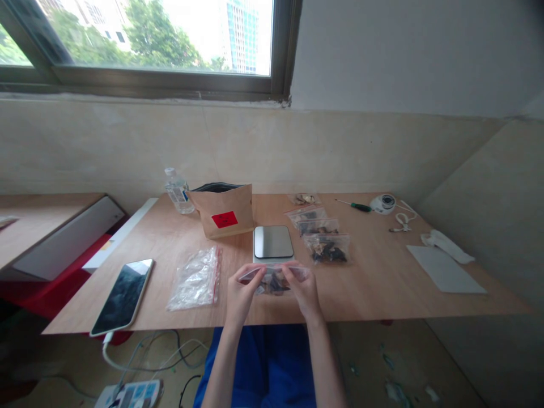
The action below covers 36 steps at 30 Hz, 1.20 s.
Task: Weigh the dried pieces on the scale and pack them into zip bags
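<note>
At 6 o'clock on wooden surface (378, 277), left hand (242, 294) and right hand (304, 292) clamped together on zip bag (274, 282); kitchen scale (273, 242) at 12 o'clock.

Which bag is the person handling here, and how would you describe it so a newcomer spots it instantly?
On the wooden desk beneath the window, find the square scale. Just in front of it, the left hand and right hand hold up a clear zip bag of dark pieces. Unlike the similar filled bags lying right of the scale, it is the one in the hands.
</note>
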Each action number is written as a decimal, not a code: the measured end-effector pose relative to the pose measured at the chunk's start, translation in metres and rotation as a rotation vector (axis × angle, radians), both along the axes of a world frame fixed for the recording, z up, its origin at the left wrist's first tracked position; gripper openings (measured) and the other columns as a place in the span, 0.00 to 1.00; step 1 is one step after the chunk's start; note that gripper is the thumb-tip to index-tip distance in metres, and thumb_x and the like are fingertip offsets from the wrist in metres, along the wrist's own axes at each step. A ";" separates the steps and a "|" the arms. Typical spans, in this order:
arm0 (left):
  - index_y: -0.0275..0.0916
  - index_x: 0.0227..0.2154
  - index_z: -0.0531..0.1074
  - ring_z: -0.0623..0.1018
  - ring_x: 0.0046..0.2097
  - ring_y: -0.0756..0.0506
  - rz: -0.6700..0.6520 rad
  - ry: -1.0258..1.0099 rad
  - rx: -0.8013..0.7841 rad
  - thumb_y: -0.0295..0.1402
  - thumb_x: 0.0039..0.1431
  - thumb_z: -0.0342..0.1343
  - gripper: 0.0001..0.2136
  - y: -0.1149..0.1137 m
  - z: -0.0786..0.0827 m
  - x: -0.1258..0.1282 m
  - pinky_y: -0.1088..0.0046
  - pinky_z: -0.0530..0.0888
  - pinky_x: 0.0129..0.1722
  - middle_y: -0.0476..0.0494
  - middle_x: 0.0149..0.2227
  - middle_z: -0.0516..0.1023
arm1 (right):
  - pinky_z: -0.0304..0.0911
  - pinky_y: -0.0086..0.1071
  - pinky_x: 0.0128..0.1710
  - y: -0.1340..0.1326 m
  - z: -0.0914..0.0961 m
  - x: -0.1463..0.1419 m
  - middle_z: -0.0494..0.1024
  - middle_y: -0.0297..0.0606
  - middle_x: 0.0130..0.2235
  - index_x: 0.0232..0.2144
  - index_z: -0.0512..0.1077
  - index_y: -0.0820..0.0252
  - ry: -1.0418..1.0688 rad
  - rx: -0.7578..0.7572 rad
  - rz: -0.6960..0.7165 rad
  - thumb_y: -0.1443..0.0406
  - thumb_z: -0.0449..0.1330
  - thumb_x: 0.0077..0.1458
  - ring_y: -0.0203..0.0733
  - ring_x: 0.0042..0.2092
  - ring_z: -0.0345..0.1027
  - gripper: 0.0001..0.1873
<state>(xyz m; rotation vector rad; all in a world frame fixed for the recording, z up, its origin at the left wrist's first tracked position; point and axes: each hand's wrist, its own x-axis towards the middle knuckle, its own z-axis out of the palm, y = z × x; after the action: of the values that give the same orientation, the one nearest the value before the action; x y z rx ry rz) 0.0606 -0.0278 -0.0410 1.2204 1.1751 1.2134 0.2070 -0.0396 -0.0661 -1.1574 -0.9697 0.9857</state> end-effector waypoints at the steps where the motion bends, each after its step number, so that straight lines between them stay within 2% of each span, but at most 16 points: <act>1: 0.35 0.31 0.77 0.78 0.33 0.46 0.000 -0.005 -0.001 0.40 0.49 0.61 0.12 0.000 0.000 0.000 0.76 0.74 0.30 0.43 0.30 0.80 | 0.69 0.30 0.32 0.000 0.000 0.000 0.80 0.38 0.30 0.30 0.74 0.61 -0.005 -0.003 0.012 0.57 0.63 0.49 0.40 0.31 0.74 0.12; 7: 0.35 0.30 0.77 0.78 0.33 0.45 0.012 0.011 0.017 0.40 0.49 0.62 0.12 -0.001 -0.002 0.002 0.76 0.74 0.30 0.43 0.29 0.80 | 0.70 0.33 0.34 -0.001 0.003 -0.002 0.80 0.38 0.30 0.29 0.76 0.60 -0.074 0.015 0.017 0.57 0.63 0.49 0.41 0.33 0.74 0.11; 15: 0.36 0.28 0.76 0.78 0.32 0.46 0.081 0.017 0.046 0.40 0.49 0.62 0.11 -0.004 -0.001 0.004 0.76 0.73 0.30 0.45 0.28 0.78 | 0.69 0.31 0.32 0.000 0.003 -0.008 0.80 0.38 0.29 0.28 0.75 0.61 -0.019 -0.015 -0.043 0.57 0.64 0.47 0.40 0.31 0.73 0.12; 18: 0.36 0.29 0.77 0.78 0.33 0.45 0.022 0.016 0.051 0.40 0.49 0.61 0.11 -0.003 0.003 0.001 0.75 0.73 0.32 0.44 0.29 0.79 | 0.68 0.30 0.30 -0.001 -0.001 -0.004 0.79 0.36 0.29 0.29 0.76 0.60 -0.012 -0.015 0.036 0.56 0.64 0.48 0.40 0.30 0.73 0.12; 23: 0.37 0.32 0.78 0.78 0.38 0.44 -0.100 0.050 0.112 0.39 0.51 0.60 0.10 -0.003 0.003 -0.001 0.74 0.74 0.36 0.41 0.36 0.79 | 0.69 0.32 0.35 -0.004 0.003 -0.001 0.79 0.36 0.32 0.29 0.76 0.59 -0.002 0.018 0.147 0.57 0.63 0.49 0.40 0.34 0.73 0.11; 31: 0.37 0.30 0.77 0.77 0.36 0.46 -0.055 0.045 0.163 0.38 0.52 0.59 0.09 -0.004 0.000 0.005 0.75 0.74 0.35 0.43 0.32 0.78 | 0.67 0.28 0.31 -0.003 0.012 -0.014 0.77 0.33 0.27 0.26 0.74 0.59 -0.054 0.036 0.005 0.59 0.64 0.48 0.37 0.30 0.72 0.09; 36: 0.37 0.30 0.75 0.78 0.35 0.46 0.012 0.060 0.161 0.38 0.53 0.59 0.09 -0.005 -0.001 0.009 0.75 0.74 0.34 0.44 0.32 0.78 | 0.68 0.28 0.31 -0.002 0.012 -0.020 0.77 0.33 0.27 0.27 0.73 0.59 -0.035 0.060 -0.001 0.60 0.64 0.48 0.37 0.30 0.72 0.08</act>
<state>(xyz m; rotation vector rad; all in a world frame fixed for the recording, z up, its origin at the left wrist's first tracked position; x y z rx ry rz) 0.0696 -0.0331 -0.0425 1.3798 1.1474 1.3090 0.1870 -0.0414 -0.0543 -1.1283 -1.0201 0.9317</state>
